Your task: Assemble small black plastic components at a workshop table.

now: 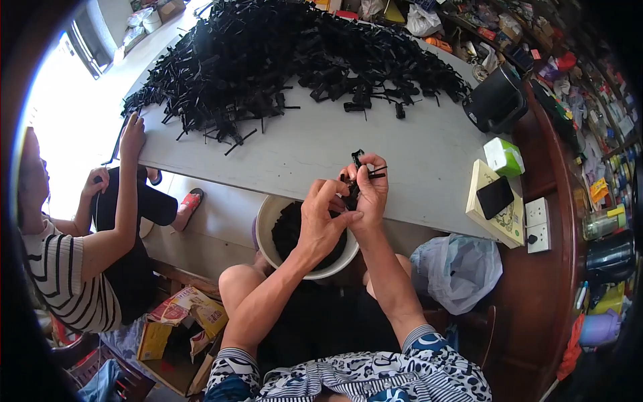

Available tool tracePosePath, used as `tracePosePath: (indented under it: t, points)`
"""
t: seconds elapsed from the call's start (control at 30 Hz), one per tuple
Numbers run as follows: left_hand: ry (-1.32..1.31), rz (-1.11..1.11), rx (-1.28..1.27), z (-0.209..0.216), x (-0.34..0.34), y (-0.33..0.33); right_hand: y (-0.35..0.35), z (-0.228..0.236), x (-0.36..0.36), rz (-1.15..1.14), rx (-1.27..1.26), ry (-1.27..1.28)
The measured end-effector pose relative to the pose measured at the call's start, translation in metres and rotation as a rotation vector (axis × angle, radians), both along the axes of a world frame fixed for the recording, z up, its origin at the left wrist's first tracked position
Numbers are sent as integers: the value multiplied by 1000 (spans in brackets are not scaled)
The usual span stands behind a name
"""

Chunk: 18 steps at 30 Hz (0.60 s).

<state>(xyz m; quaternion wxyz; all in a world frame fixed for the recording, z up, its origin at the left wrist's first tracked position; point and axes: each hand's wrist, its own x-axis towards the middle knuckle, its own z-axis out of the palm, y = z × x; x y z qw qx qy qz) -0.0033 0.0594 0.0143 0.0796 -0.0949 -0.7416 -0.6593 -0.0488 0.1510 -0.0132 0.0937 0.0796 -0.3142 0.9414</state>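
A black strapped part is clamped in the right hand and apparently pinched by the left hand near the tabletop; two-handed working appears underway; steady support is probably required next

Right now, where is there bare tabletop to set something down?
The grey table looks bare right of the right hand, toward the pale yellow box, and left of the left hand, between the black heap and the near edge. The heap crowds the far side; a black jug, white-and-green pack and phone crowd the right end.
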Motion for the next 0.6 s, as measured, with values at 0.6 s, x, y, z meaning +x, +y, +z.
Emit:
tracePosePath:
  t: [0.6]
  points:
    - [-445, -180, 555, -16, -9, -20, -4, 4, -2, -141, 265, 127]
